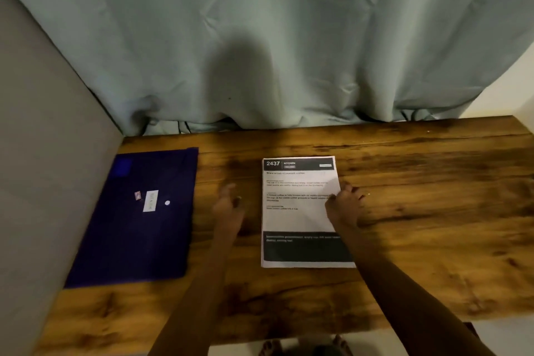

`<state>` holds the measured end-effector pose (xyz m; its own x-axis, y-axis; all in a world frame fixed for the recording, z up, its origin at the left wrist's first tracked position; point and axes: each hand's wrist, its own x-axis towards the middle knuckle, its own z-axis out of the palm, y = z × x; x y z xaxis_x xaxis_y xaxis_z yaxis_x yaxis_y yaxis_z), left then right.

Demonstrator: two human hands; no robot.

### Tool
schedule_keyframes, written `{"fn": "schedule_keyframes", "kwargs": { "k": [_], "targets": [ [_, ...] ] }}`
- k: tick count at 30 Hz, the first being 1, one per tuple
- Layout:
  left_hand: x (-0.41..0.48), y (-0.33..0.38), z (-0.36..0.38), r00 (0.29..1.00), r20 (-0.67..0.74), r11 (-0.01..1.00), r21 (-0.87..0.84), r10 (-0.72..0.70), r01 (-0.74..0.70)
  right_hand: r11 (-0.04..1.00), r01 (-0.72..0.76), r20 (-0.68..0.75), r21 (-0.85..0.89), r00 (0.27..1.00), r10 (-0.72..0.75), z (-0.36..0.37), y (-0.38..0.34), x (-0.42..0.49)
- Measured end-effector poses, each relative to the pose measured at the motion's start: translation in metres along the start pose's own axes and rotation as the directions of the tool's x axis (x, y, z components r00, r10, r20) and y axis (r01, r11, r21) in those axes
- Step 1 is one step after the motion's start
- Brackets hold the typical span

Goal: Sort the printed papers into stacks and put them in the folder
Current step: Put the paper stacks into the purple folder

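A stack of printed papers [294,217] lies on the wooden table [419,211], its top sheet headed "2437 KITCHEN" with a black band at the bottom. My right hand [344,206] rests on the stack's right edge, fingers curled at that edge; whether it pinches a sheet I cannot tell. My left hand [228,211] hovers over bare wood just left of the stack, fingers loosely bent, holding nothing. A dark blue folder [135,240] with a white label and snap button lies flat and closed at the table's left.
A grey wall [43,182] borders the table on the left, right beside the folder. A pale blue-grey curtain [260,52] hangs behind the table's far edge. Bare wood stretches to the right of the papers. Feet show below the near edge.
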<state>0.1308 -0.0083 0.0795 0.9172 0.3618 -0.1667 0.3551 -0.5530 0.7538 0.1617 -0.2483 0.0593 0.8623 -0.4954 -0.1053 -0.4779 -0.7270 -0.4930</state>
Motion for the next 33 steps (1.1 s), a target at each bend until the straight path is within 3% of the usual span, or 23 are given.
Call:
{"fn": "schedule_keyframes", "kwargs": {
  "k": [2,4,7,11,15,22,26,29,33],
  "targets": [
    [0.007,-0.037,-0.026,0.972,-0.232,0.998,0.06,0.035,-0.022,0.987,0.147,-0.079,0.065,0.987,-0.142,0.008,-0.016,-0.017],
    [0.015,-0.077,-0.048,0.952,-0.306,0.987,0.15,-0.013,0.061,0.935,0.323,-0.055,0.147,0.946,-0.318,0.021,-0.037,-0.041],
    [0.017,-0.116,-0.065,0.962,-0.202,0.944,0.234,-0.184,0.23,0.843,0.45,0.153,0.295,0.849,-0.507,0.044,-0.073,-0.077],
    [-0.003,-0.128,-0.063,0.976,-0.15,0.943,0.271,-0.157,0.193,0.781,0.541,0.36,0.312,0.694,-0.624,0.075,-0.11,-0.119],
    [-0.029,-0.12,-0.056,0.977,-0.105,0.935,0.286,-0.188,0.211,0.768,0.554,0.446,0.322,0.627,-0.639,0.098,-0.13,-0.148],
    [-0.061,-0.136,-0.056,0.994,-0.111,0.915,0.399,-0.019,0.062,0.75,0.652,0.516,0.114,0.606,-0.605,0.115,-0.124,-0.174],
    [-0.041,-0.143,-0.07,0.985,-0.161,0.951,0.31,0.07,-0.017,0.736,0.677,0.469,-0.013,0.654,-0.594,0.113,-0.122,-0.181],
    [-0.025,-0.149,-0.072,0.987,-0.091,0.941,0.325,0.135,-0.099,0.759,0.649,0.437,-0.043,0.696,-0.57,0.113,-0.136,-0.183],
    [-0.023,-0.161,-0.065,0.99,-0.039,0.915,0.389,0.139,-0.113,0.72,0.651,0.438,-0.241,0.735,-0.518,0.117,-0.155,-0.184]
  ]
}}
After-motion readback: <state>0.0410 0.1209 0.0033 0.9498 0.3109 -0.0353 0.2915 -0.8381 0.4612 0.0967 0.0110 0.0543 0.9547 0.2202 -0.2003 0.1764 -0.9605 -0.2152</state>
